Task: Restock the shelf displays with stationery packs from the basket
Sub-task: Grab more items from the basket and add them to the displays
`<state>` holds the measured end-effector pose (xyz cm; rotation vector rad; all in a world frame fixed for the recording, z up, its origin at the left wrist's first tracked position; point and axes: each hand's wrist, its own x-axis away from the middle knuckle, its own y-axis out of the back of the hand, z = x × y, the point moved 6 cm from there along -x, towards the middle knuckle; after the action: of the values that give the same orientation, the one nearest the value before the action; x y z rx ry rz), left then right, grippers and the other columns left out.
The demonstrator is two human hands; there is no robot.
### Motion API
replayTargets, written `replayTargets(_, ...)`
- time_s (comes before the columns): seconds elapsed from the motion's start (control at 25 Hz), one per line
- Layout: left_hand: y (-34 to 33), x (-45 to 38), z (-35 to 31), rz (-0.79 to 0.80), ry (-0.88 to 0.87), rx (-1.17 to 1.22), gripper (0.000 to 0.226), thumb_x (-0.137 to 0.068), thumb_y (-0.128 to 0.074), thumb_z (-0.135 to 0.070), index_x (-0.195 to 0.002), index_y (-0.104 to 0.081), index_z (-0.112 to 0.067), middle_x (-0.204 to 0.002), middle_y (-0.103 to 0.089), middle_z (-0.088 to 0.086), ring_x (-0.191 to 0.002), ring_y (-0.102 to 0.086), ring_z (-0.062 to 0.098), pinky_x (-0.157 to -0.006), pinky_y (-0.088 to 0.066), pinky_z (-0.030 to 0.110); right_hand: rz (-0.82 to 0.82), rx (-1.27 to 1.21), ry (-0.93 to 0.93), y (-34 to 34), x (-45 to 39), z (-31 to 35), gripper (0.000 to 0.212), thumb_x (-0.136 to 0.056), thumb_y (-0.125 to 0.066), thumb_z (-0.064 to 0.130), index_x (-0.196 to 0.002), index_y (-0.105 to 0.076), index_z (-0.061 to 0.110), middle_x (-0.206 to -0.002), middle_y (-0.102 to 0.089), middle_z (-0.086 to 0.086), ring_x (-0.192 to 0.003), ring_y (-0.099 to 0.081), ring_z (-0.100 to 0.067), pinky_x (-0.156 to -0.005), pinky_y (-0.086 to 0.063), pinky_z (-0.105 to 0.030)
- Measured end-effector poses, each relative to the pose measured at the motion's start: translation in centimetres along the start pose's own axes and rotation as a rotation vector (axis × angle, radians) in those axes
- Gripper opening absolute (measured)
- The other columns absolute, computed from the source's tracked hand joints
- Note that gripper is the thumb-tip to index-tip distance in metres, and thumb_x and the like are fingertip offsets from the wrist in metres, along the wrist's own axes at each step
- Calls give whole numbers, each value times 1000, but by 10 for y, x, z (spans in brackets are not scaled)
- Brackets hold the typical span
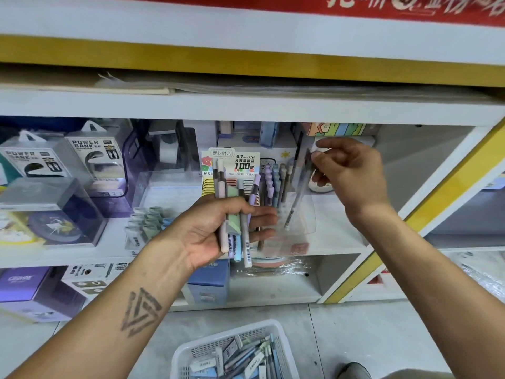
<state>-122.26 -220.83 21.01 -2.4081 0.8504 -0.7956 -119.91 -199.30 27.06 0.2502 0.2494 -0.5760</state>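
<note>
Pastel pens (237,222) fill the left hand (216,231), its fingers curled round the bundle in front of the shelf (338,242). The right hand (352,170) pinches one grey pen (296,198) by its top, lowering it into a clear display holder (303,220) near the shelf's front edge. Below on the floor, the white basket (232,348) holds more stationery packs (240,359).

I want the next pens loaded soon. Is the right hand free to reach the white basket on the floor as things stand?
Probably not yet. The right hand pinches a single pen up at the clear display stand, and the basket sits far below; nothing blocks the way down.
</note>
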Motion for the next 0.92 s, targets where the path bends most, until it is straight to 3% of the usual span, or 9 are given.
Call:
replayTargets(0.08, 1, -1, 1, -9, 4, -4, 24, -78, -60, 9, -100, -62, 0, -112, -67, 34, -99, -71, 39, -75, -60, 48, 8, 240, 92, 3, 0, 1, 11, -94, -66, 7, -104, -67, 4, -73, -74, -5, -61, -70, -17, -65, -61, -33)
replayTargets(0.2, 5, -3, 3, -43, 11, -41, 26, -77, -62, 9, -102, -65, 2, -108, -69, 31, -96, -72, 37, -72, -60, 44, 58, 583, 259, -6, 9, 0, 16, -94, -65, 10, -110, -69, 8, -91, -76, -8, -80, -73, -23, -81, -59, -42)
replayTargets(0.4, 5, -5, 4, -78, -2, -41, 16, -75, -65, 11, -86, -73, 1, -81, -69, 21, -84, -73, 38, -73, -60, 48, 93, 714, 385, -11, 7, -9, 16, -96, -62, 12, -110, -65, 5, -93, -75, -15, -85, -70, -38, -75, -56, -50)
replayTargets(0.72, 7, -6, 5, -101, -22, -69, 17, -81, -62, 10, -81, -77, 2, -86, -71, 22, -86, -73, 38, -72, -61, 51, 65, 908, 434, -12, 4, -19, 14, -98, -55, 16, -108, -62, 9, -91, -73, -17, -79, -65, -42, -66, -54, -46)
replayTargets(0.92, 8, -7, 4, -101, -29, -54, 15, -72, -67, 8, -81, -77, 1, -85, -72, 21, -84, -73, 37, -71, -61, 49, 89, 923, 468, -14, 3, -17, 13, -98, -57, 16, -105, -66, 9, -87, -74, -14, -76, -66, -41, -64, -53, -45)
